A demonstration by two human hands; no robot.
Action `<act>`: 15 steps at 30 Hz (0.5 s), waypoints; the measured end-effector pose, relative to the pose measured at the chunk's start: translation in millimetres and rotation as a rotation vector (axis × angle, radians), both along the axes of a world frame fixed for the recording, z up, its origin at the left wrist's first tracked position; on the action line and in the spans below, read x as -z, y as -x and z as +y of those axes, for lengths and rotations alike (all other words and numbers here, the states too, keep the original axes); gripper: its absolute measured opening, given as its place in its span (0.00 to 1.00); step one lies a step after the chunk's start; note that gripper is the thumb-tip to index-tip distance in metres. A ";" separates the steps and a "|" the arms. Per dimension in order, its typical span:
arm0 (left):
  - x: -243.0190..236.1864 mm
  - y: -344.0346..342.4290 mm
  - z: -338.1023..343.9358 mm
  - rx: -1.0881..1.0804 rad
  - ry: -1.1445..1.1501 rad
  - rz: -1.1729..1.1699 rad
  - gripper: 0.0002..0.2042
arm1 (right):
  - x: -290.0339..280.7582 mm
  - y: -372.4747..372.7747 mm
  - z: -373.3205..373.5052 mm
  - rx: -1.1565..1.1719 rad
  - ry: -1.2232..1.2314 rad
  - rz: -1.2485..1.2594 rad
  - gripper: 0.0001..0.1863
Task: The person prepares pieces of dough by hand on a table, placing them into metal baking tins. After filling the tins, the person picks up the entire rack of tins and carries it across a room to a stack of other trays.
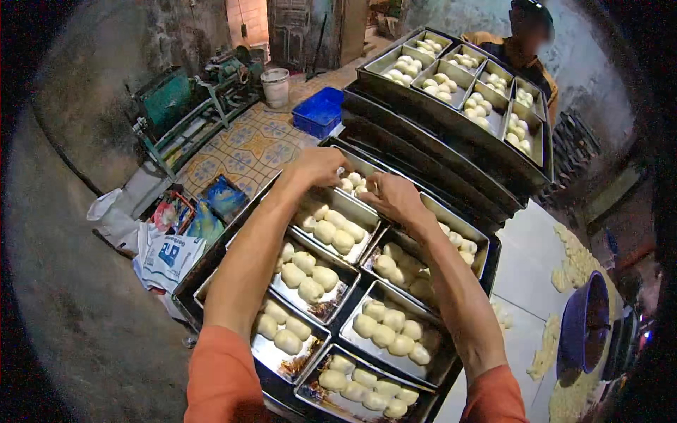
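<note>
Both my arms reach to the far side of a big dark tray [185, 285] filled with metal loaf pans [350, 345]. My left hand [321, 168] bends down at a far pan, fingers closed and their tips partly hidden. Opposite it, my right hand [395, 196] is curled with its fingers by the same pan. Between them sit small pale dough balls [352, 185]; whether one is in either hand's grip is hidden. Closer to me, the other pans hold clustered dough balls [305, 271], laid in rows.
Stacked dark trays [437, 151] rise beyond, the top one bearing pans of dough. A person [532, 42] stands behind them. On the right, a white table [518, 275] carries dough pieces [546, 345] and a purple basin [584, 321]. At left are a blue crate [317, 113], a green machine [166, 99] and bags [166, 254].
</note>
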State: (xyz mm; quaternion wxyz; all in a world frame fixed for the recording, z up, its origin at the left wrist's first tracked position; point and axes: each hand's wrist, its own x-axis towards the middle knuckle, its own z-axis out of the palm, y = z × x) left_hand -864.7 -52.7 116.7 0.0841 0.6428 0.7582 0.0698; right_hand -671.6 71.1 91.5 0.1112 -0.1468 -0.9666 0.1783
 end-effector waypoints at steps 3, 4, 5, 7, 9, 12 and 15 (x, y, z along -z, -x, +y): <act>-11.0 -2.0 9.6 -0.004 0.110 -0.057 0.30 | -3.8 -6.3 15.2 -0.046 0.019 -0.064 0.21; -10.6 -1.4 7.8 -0.006 0.113 -0.061 0.30 | -3.4 -6.3 15.7 -0.049 0.023 -0.067 0.21; -9.4 -2.0 6.0 -0.022 0.126 -0.082 0.28 | -1.9 -7.4 15.6 -0.063 0.014 -0.077 0.21; -2.1 6.1 7.8 -0.016 0.114 -0.035 0.27 | -6.6 -5.8 8.4 -0.088 -0.034 -0.067 0.21; -2.8 8.6 8.1 0.052 0.053 -0.076 0.27 | -11.5 -7.3 0.1 -0.096 -0.060 0.022 0.22; -3.2 -5.2 15.6 0.074 0.082 -0.053 0.29 | -2.0 -10.1 6.9 -0.067 -0.081 0.029 0.22; 8.3 1.4 16.9 0.141 -0.008 -0.125 0.24 | 0.0 -2.3 4.5 -0.043 -0.104 0.019 0.21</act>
